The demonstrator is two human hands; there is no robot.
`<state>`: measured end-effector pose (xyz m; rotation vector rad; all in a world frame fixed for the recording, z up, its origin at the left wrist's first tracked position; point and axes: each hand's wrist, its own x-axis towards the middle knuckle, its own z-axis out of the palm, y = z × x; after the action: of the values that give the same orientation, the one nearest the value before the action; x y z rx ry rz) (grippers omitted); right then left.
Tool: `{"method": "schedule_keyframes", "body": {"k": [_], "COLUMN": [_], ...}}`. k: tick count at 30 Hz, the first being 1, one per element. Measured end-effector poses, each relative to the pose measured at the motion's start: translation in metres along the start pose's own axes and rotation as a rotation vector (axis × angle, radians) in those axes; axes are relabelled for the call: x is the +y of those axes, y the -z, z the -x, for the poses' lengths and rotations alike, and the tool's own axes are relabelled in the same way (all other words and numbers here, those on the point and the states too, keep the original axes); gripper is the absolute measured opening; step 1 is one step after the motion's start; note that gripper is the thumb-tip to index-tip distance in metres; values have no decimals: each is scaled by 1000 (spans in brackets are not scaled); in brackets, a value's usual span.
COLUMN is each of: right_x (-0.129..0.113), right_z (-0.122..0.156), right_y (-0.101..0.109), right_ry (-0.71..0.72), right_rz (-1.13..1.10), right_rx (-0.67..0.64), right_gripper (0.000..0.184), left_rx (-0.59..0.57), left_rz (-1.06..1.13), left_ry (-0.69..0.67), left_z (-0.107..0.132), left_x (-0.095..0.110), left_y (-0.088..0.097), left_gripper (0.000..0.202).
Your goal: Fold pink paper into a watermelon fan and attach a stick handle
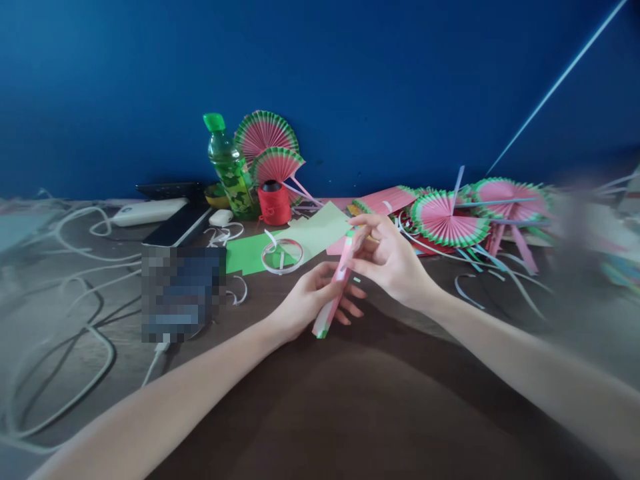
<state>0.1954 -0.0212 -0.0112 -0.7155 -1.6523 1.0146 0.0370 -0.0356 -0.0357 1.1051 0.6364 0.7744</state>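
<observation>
My left hand [313,298] is wrapped round the lower part of a folded pink paper strip with green ends [336,291], held upright over the dark table [350,400]. The fingers of my right hand [387,257] pinch the strip's upper end. A clear tape roll [283,256] lies just left of the hands on a sheet of green paper [247,253].
Finished pink-and-green paper fans [450,217] and loose paper strips lie at the right. A green bottle [229,167], a red thread spool [273,202] and two more fans [270,143] stand by the blue wall. A phone, chargers and white cables [75,267] cover the left side.
</observation>
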Motion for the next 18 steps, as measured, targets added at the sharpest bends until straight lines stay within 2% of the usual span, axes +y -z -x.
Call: {"method": "schedule_keyframes", "body": {"k": [9, 18], "right_x": [5, 7], "right_z": [-3, -3], "right_y": [5, 4], "right_ry": [-108, -108], "right_rz": [-2, 8], "right_rx": [-20, -22], "right_gripper": [43, 44], "left_rx": [-19, -45], "left_rz": [32, 23], "left_ry": [-62, -93], "left_z": [0, -1], "left_x": [-8, -9], "left_y": [2, 1], "left_gripper": [18, 17]}}
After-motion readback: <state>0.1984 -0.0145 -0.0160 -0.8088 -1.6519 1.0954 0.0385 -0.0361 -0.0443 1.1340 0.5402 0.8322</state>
